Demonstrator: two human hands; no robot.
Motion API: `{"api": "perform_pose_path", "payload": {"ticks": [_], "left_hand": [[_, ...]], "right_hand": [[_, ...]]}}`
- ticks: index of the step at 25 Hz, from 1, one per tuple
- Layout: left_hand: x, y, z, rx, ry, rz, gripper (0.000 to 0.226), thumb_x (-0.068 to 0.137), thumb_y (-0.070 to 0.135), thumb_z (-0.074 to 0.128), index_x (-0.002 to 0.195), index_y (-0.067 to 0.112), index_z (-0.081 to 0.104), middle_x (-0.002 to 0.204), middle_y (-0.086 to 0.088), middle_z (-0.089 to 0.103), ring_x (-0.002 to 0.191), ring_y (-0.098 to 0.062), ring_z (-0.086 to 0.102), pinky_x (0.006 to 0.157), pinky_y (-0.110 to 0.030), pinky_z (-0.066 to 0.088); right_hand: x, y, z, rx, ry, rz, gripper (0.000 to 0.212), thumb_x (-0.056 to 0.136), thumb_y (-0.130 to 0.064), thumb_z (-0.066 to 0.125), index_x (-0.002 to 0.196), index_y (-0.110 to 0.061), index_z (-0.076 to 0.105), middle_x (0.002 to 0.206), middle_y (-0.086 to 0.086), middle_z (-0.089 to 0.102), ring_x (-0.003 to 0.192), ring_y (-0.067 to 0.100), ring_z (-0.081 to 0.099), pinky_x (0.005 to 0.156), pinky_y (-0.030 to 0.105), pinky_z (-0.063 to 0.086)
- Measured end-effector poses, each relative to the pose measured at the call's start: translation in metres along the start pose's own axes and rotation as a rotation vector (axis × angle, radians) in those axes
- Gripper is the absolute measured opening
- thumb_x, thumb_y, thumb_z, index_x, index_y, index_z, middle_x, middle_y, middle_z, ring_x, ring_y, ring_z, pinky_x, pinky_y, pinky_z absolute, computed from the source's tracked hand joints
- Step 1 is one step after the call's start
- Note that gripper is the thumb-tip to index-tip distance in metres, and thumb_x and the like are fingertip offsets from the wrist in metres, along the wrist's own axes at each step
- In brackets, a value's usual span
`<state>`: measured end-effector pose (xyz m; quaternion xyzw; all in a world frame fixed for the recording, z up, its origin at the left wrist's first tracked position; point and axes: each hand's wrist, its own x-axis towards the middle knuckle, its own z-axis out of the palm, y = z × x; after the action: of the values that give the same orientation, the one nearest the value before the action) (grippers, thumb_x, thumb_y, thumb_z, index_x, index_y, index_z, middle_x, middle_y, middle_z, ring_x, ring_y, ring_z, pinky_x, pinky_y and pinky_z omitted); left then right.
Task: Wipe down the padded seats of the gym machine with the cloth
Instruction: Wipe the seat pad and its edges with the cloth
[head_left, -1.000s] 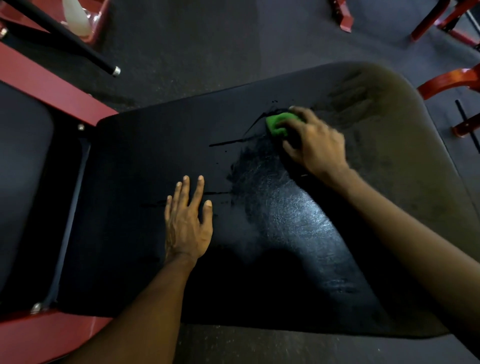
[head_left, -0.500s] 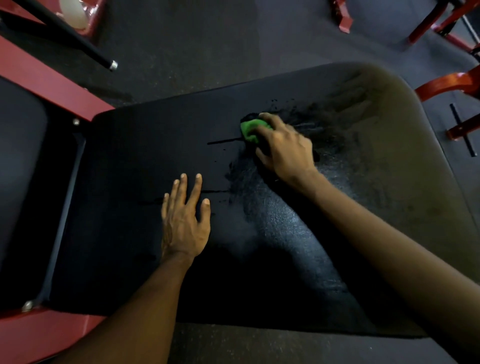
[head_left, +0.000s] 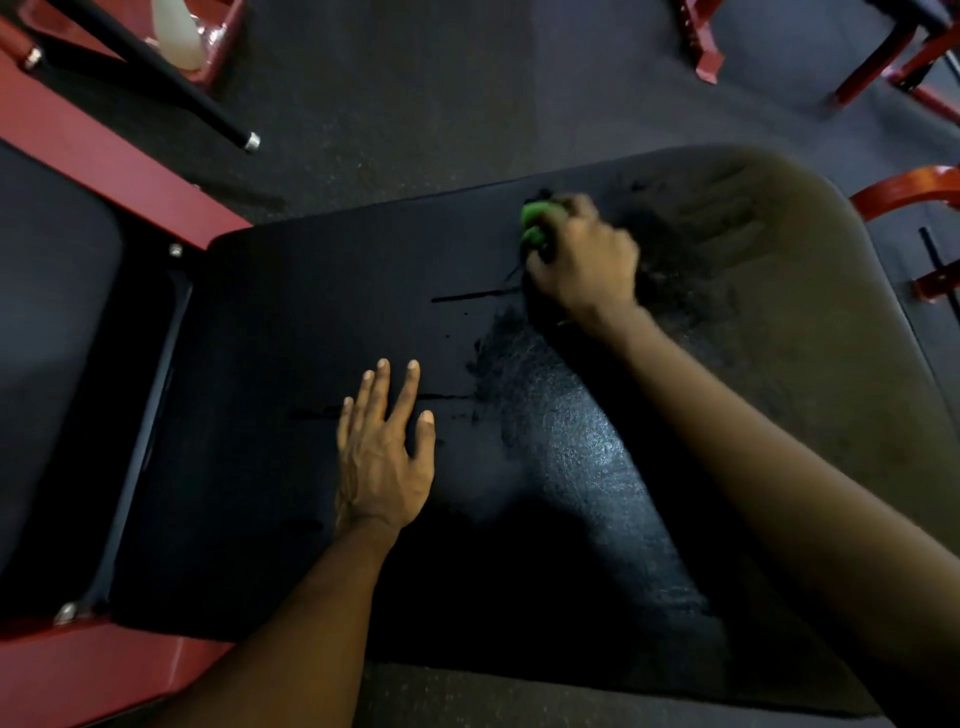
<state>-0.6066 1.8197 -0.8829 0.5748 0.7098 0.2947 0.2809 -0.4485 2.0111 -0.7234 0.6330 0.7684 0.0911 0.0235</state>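
Your right hand (head_left: 584, 260) grips the green cloth (head_left: 537, 222) with curled fingers and presses it on the black padded seat (head_left: 311, 322), near the far edge of the pad. Your left hand (head_left: 382, 452) lies flat on the seat with straight, spread fingers and holds nothing, well apart from the cloth. Wet, shiny streaks (head_left: 587, 452) lie between your two arms. The red frame (head_left: 130, 176) runs along the left of the seat.

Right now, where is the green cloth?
In the head view the green cloth is gripped by the right hand on the far part of the black padded seat, up and right of the left hand resting flat on it.
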Motion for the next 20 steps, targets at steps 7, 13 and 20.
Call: {"api": "perform_pose_path", "payload": {"ticks": [7, 13, 20], "left_hand": [[0.001, -0.001, 0.000, 0.005, 0.005, 0.000, 0.061, 0.102, 0.053, 0.021, 0.160, 0.036, 0.021, 0.169, 0.001, 0.012, 0.157, -0.015, 0.007, 0.128, -0.043, 0.005], [0.000, -0.002, 0.001, 0.001, 0.002, 0.001, 0.061, 0.101, 0.053, 0.021, 0.160, 0.037, 0.021, 0.170, 0.001, 0.012, 0.157, -0.015, 0.006, 0.128, -0.044, 0.006], [0.001, -0.003, 0.002, -0.012, 0.010, -0.001, 0.061, 0.101, 0.053, 0.023, 0.160, 0.036, 0.023, 0.169, 0.001, 0.014, 0.157, -0.016, 0.007, 0.128, -0.044, 0.007]], "right_hand": [[0.035, 0.008, 0.003, -0.052, 0.008, -0.066, 0.043, 0.093, -0.036, 0.062, 0.134, -0.023, 0.057, 0.140, 0.008, 0.050, 0.108, 0.041, 0.062, 0.081, 0.047, 0.052], [0.005, -0.034, 0.010, -0.011, -0.018, -0.123, 0.041, 0.090, -0.035, 0.060, 0.130, -0.023, 0.059, 0.137, 0.008, 0.051, 0.101, 0.036, 0.065, 0.077, 0.039, 0.050], [0.009, -0.043, 0.028, 0.026, -0.023, -0.266, 0.042, 0.090, -0.038, 0.063, 0.129, -0.027, 0.060, 0.144, 0.000, 0.050, 0.107, 0.033, 0.064, 0.078, 0.039, 0.053]]}}
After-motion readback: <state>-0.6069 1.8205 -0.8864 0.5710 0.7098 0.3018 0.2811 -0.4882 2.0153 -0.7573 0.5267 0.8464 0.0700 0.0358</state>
